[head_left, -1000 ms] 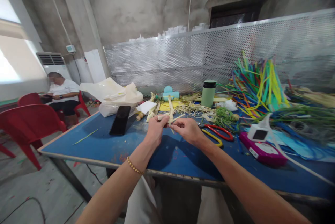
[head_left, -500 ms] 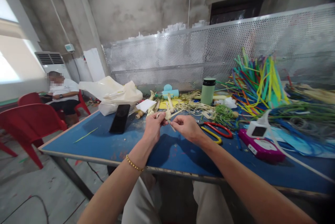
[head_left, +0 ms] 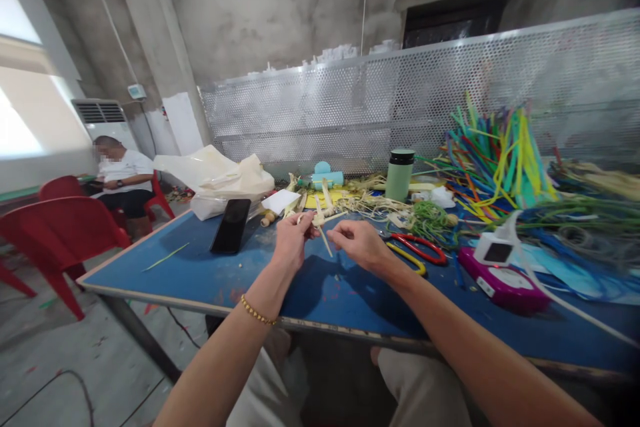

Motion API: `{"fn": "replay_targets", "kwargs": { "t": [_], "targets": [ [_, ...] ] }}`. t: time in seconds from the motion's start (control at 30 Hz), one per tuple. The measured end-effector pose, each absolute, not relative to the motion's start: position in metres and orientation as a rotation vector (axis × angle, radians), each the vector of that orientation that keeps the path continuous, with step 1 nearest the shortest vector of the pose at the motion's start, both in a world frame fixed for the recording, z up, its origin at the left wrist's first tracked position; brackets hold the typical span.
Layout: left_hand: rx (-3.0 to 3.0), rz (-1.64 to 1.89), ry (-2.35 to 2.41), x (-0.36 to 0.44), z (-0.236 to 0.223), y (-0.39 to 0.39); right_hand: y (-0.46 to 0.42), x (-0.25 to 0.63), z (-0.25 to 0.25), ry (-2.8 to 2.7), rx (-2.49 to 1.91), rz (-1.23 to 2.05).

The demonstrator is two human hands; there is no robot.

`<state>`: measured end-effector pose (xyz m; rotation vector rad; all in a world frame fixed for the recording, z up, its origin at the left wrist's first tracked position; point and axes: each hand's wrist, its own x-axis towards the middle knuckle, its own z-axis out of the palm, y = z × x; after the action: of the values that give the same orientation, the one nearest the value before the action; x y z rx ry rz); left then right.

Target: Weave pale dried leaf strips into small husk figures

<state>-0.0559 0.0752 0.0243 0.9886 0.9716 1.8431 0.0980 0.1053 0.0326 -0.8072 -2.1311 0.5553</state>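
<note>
My left hand (head_left: 291, 238) pinches a small piece of pale plant-fibre strips (head_left: 319, 219), with loose ends sticking out up, right and down. One narrow strip (head_left: 326, 244) hangs from it toward my right hand. My right hand (head_left: 357, 240) is just right of that strip, apart from it; its fingers are curled together and nothing shows in them. Both hands are above the blue table (head_left: 280, 290). Scissors with red and yellow handles (head_left: 417, 248) lie to the right of my right hand. Left of my left hand is a black phone (head_left: 231, 227).
Behind my hands are loose pale fibres (head_left: 367, 207), a green bottle (head_left: 399, 175) and a plastic bag (head_left: 225, 177). Coloured strips (head_left: 510, 154), a green string bundle (head_left: 425, 217) and a purple box with a white charger (head_left: 500, 284) lie right. A person (head_left: 125, 174) sits far left.
My right hand has come off the strip and moved slightly right; the strip's end now hangs free. My left hand keeps its pinch on the fibre piece. The view has shifted slightly.
</note>
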Motion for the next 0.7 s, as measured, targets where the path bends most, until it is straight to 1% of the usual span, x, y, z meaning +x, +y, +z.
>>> {"fn": "replay_targets", "kwargs": {
  "t": [0.27,0.47,0.7],
  "targets": [
    [1.100,1.728,0.868,-0.048,0.025,0.070,0.100,0.097,0.042,-1.699,-0.828,1.004],
    [1.119,1.588,0.798,-0.046,0.029,0.065,0.100,0.096,0.041,-1.576,-0.819,1.035],
    [1.192,1.563,0.829,-0.045,0.026,0.066,0.100,0.096,0.042,-1.513,-0.802,1.026]
  ]
}}
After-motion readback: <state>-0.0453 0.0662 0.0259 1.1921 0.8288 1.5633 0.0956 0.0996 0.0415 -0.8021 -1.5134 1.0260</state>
